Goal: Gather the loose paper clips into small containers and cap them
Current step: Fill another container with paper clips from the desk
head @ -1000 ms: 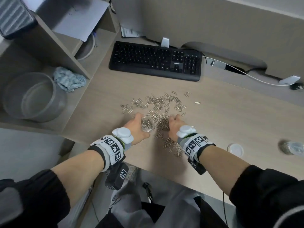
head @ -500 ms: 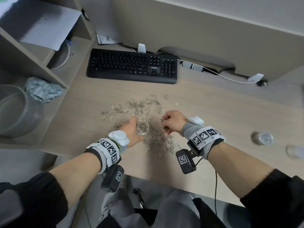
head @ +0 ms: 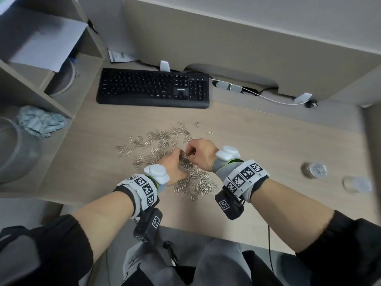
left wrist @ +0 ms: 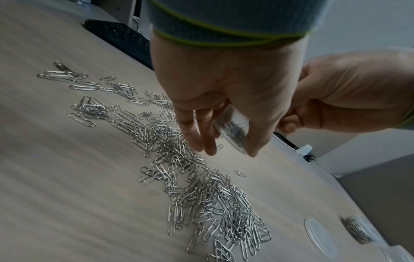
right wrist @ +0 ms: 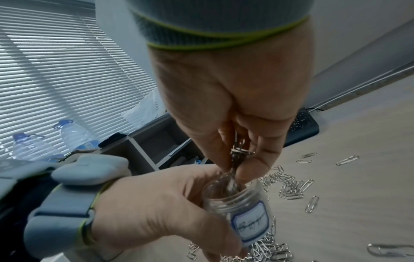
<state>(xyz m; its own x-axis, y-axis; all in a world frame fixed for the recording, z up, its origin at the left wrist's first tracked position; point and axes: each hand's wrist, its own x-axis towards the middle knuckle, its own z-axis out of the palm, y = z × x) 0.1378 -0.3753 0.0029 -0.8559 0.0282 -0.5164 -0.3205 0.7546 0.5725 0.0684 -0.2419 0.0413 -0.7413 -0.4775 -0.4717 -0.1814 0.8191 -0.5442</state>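
A black keyboard point(head: 153, 88) sits at the back of a pale wood worktop point(head: 268, 141), a white cable point(head: 268, 98) trailing beside it. On the shelf unit to the left lie a crumpled grey-blue cloth point(head: 40, 123) and a clear round tub point(head: 14, 149). Two water bottles point(right wrist: 74, 136) stand before closed window blinds point(right wrist: 56, 70).

Left hand point(head: 172, 166): I see it low over the desk, fingers and thumb curled round a small clear jar point(right wrist: 244, 203), mouth up.
Right hand point(head: 201, 154): raised just above the left, fingertips point(right wrist: 251, 164) pinching a bunch of paper clips point(right wrist: 239, 152) at the jar's mouth.
Forearms: both bare, angled inward, hands nearly touching.
Wrists: banded, right one higher.
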